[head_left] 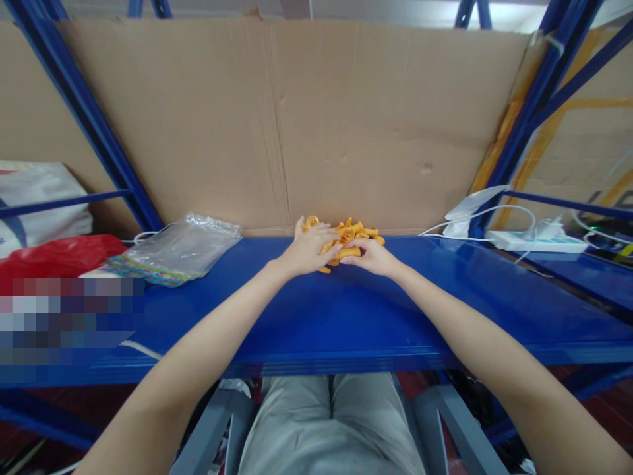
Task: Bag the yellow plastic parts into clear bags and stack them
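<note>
A small heap of orange plastic pieces (348, 232), some with ring-shaped or tubular ends, lies on the blue shelf top against the cardboard. My left hand (311, 248) rests along the heap's left side, fingers stretched out and spread over some pieces. From the right, my right hand (372, 256) reaches in with thumb and forefinger closed around one orange plastic piece (352, 253). Its other fingers are partly hidden behind the heap. The exact kind of the pieces is too small to make out.
Cardboard (395, 125) stands upright behind the blue shelf (316, 310). A clear plastic bag (188, 244) and a red bag (59, 254) lie at left. At right are a white power strip (539, 241) and cables. Blue posts rise on both sides.
</note>
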Available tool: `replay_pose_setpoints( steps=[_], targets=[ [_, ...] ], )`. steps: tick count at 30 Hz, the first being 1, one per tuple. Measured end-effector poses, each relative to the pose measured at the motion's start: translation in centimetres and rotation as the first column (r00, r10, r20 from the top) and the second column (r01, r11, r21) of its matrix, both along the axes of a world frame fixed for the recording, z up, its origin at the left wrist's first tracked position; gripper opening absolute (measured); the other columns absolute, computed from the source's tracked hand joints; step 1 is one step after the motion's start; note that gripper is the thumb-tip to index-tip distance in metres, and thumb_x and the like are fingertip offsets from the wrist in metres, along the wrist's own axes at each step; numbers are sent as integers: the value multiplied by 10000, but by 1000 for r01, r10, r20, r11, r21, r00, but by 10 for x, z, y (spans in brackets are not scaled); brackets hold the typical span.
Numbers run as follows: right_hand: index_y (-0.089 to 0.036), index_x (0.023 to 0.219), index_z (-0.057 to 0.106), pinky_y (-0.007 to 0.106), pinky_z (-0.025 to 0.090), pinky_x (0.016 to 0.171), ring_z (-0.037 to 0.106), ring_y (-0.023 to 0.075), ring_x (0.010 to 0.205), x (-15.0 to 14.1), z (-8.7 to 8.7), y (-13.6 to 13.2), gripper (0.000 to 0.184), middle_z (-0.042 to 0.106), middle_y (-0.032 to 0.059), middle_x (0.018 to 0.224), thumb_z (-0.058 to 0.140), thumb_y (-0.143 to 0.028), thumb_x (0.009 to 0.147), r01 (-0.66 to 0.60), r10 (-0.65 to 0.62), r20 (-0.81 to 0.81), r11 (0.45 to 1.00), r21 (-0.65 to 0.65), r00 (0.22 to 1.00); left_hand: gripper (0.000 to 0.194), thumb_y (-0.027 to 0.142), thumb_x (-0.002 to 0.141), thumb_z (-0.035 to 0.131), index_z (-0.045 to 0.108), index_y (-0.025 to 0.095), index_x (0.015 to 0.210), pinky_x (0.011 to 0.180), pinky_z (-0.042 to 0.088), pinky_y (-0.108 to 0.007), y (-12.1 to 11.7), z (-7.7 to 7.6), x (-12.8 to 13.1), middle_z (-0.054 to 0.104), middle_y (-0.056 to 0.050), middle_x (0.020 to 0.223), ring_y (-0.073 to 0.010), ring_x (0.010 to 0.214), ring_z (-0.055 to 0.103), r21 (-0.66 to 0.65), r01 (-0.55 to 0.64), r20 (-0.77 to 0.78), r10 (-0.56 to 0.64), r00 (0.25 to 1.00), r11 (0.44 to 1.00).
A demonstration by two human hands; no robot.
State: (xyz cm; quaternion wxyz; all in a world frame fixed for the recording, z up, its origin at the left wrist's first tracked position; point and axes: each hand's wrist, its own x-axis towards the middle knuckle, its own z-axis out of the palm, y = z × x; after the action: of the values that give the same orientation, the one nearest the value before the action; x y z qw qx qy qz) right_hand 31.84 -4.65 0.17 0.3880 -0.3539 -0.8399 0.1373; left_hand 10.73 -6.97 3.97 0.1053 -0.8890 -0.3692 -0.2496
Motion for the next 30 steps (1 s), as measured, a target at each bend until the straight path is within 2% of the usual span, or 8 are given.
replay_pose_setpoints(
  steps=[3, 7, 12, 19, 25, 30],
  targets=[
    [-203, 966, 696, 405, 473, 890, 642, 239, 950, -1, 3, -4, 277, 701, 84, 1004, 706, -427, 803, 35, -36, 7, 990, 136, 999, 317, 347, 929, 420, 705, 248, 1026, 1093, 181, -626, 1, -14, 1, 731, -72, 1072, -279, 1124, 599, -25, 15, -8, -15, 1000, 1000],
    [-199, 1081, 666, 450, 454, 944, 617, 261, 1060, -2, 4, -8, 253, 677, 115, 1103, 603, -351, 888, 60, -85, 74, 954, 293, 994, 301, 249, 915, 434, 669, 218, 1101, 1080, 209, -589, 5, -22, -5, 719, -104, 1111, -275, 1105, 609, 19, -43, 35, 42, 998, 999],
    [-196, 1165, 642, 460, 437, 945, 593, 273, 1098, -2, 4, -10, 307, 665, 128, 1158, 519, -356, 934, 84, -169, 207, 926, 367, 964, 305, 223, 922, 407, 662, 224, 1091, 1057, 237, -563, 7, -23, -9, 723, -109, 1076, -272, 1077, 607, 115, -26, 21, 24, 999, 993],
    [-177, 1146, 633, 428, 371, 896, 571, 287, 1047, -3, 10, -18, 280, 679, 142, 1103, 488, -313, 948, 122, -289, 320, 883, 454, 902, 293, 250, 931, 396, 674, 222, 1022, 1009, 276, -517, 5, -22, -7, 729, -108, 996, -263, 1002, 612, 208, 3, -28, 3, 1000, 978],
    [-175, 1102, 622, 422, 305, 941, 546, 270, 1036, -4, 16, -24, 250, 678, 132, 1071, 423, -250, 969, 112, -375, 344, 799, 590, 861, 272, 284, 927, 425, 683, 203, 897, 963, 314, -480, 9, -22, -6, 732, -83, 893, -236, 900, 626, 98, 18, 12, -20, 1000, 995],
    [-205, 1085, 623, 439, 273, 996, 529, 243, 1067, -3, 21, -26, 308, 669, 109, 1097, 332, -183, 988, 69, -433, 350, 704, 707, 831, 261, 374, 901, 509, 693, 194, 862, 836, 413, -379, 17, -20, -5, 722, -41, 833, -189, 791, 614, -87, 124, 221, -102, 970, 988]
  ],
)
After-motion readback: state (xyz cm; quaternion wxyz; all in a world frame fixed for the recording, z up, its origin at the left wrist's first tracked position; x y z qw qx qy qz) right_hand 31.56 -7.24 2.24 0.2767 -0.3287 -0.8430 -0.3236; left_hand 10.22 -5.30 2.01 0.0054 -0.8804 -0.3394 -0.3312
